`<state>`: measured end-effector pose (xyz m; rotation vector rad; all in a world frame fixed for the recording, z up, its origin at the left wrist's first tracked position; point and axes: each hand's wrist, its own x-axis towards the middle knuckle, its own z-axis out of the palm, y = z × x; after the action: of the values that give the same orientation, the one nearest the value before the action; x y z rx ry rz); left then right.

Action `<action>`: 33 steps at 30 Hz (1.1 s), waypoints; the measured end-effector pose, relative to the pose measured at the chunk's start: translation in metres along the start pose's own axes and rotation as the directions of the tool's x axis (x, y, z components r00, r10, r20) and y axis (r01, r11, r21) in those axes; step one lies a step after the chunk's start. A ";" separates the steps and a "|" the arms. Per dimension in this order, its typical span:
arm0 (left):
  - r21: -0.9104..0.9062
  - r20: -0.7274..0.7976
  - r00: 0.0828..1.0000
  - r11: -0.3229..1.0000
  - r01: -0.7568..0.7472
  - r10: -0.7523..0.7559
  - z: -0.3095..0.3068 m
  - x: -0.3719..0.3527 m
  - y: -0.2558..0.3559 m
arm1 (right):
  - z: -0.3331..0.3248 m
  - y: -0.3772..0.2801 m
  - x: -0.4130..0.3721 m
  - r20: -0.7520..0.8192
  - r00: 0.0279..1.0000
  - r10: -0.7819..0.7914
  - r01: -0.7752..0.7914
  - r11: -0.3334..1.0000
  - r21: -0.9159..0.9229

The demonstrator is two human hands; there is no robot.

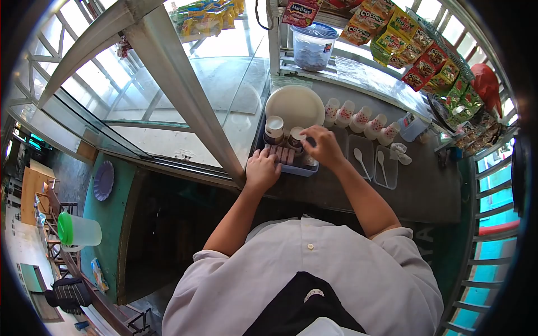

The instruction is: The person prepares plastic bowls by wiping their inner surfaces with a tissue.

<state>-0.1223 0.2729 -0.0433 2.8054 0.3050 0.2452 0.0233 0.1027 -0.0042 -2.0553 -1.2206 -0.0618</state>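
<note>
The white-lidded jar (297, 133) stands upright in the blue basket (300, 170), just beside the fingertips of the right hand (321, 147). That hand is partly closed, its thumb and index finger bent toward each other at the right edge of the jar's lid; whether they pinch the lid or only touch it, I cannot tell. The left hand (263, 168) is open, palm down, fingers a little spread and reaching over the basket's near-left side, grasping nothing that shows. Just beyond its fingertips, and left of the right hand, lies a row of pink packets (280, 154); contact there is unclear. Past the left hand, also in the basket, is a second jar (274, 127) with a white lid. Farther out, beyond both hands, is a large pale oval lid or plate (295, 107). Beyond the right hand and to its right, patterned cups (360, 119) form a line. Nearer on that side, right of the right hand, two clear trays (385, 175) lie side by side, each with a white spoon (362, 162).
</note>
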 end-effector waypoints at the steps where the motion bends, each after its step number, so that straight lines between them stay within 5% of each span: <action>1: -0.003 0.000 1.000 1.000 -0.003 0.003 0.000 -0.001 0.004 | -0.006 0.005 -0.003 -0.062 0.995 0.080 -0.087 0.990 -0.107; 3: 0.011 -0.044 0.998 0.999 -0.037 0.037 0.000 -0.002 0.013 | -0.014 0.004 -0.008 -0.014 0.988 0.152 -0.152 0.965 -0.215; 5: -0.008 -0.046 0.997 0.998 -0.065 0.065 0.008 -0.001 0.016 | -0.018 -0.006 -0.013 0.105 0.892 0.440 -0.331 0.793 -0.512; 9: -0.041 -0.053 0.972 0.972 -0.230 0.228 0.012 0.005 0.020 | -0.021 -0.013 -0.017 0.093 0.892 0.442 -0.304 0.740 -0.600; 12: -0.071 -0.118 0.945 0.947 -0.314 0.305 0.014 0.013 0.021 | -0.018 0.007 -0.022 0.018 0.848 0.529 -0.467 0.765 -0.444; 14: -0.048 0.049 0.985 0.986 -0.162 0.165 0.005 0.016 0.026 | -0.014 0.034 -0.022 0.265 0.795 0.546 -0.533 0.837 -0.128; 15: -0.048 0.046 0.985 0.985 -0.164 0.166 0.005 0.017 0.026 | -0.010 0.037 -0.021 0.263 0.795 0.546 -0.532 0.837 -0.129; 17: 0.045 0.098 0.988 0.991 -0.127 0.123 0.004 0.015 0.025 | -0.003 0.043 -0.019 0.034 0.892 0.450 -0.448 0.892 -0.068; 24: 0.110 0.067 0.995 0.991 -0.079 0.072 0.007 0.006 0.025 | 0.021 0.034 -0.009 -0.120 0.973 0.196 -0.209 0.973 -0.101; 29: 0.091 0.108 0.989 0.990 -0.109 0.099 -0.001 0.000 0.017 | 0.006 -0.011 0.005 0.235 0.909 0.345 -0.350 0.937 -0.022; 33: 0.041 -0.012 0.990 0.990 -0.138 0.139 0.008 -0.010 0.007 | -0.011 -0.026 0.006 0.266 0.942 0.204 -0.192 0.979 -0.070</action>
<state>-0.1294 0.2616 -0.0498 2.8690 0.1197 0.2947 0.0100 0.1081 0.0207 -2.2694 -1.1719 0.3021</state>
